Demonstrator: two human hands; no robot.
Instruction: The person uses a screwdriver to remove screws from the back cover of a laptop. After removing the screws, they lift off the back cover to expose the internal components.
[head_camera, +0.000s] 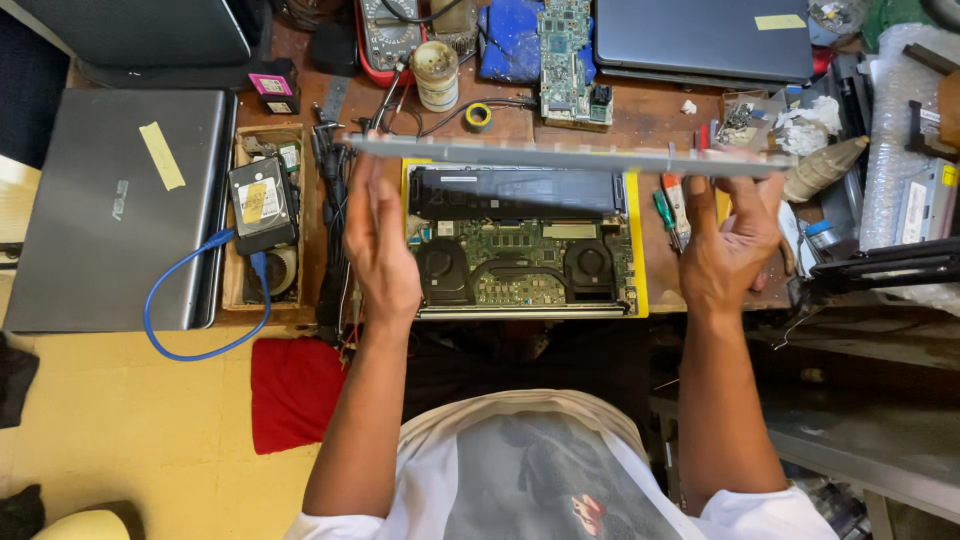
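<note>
You hold a long, thin grey laptop cover panel (570, 157) up in front of you, seen edge-on, with one hand at each end. Your left hand (380, 245) has its grip closed on the panel's left end, fingers reaching up to the edge. Your right hand (730, 245) has its grip closed on the right end, palm towards you and fingers curled up behind the panel. The panel runs level between both hands, raised above the table (690, 110).

Directly below the panel, between your forearms, lies an opened laptop base (525, 250) on a yellow mat (638, 250), showing its green circuit board, two round fans and a long black battery. Screwdrivers (668, 210) with green and red handles lie just beside the mat, near your right hand. To your left sits a closed grey laptop (110, 210), and beside it a wooden tray with a black hard drive (262, 203) trailing a blue cable (190, 300). A red cloth (295, 390) lies on the floor below.
</note>
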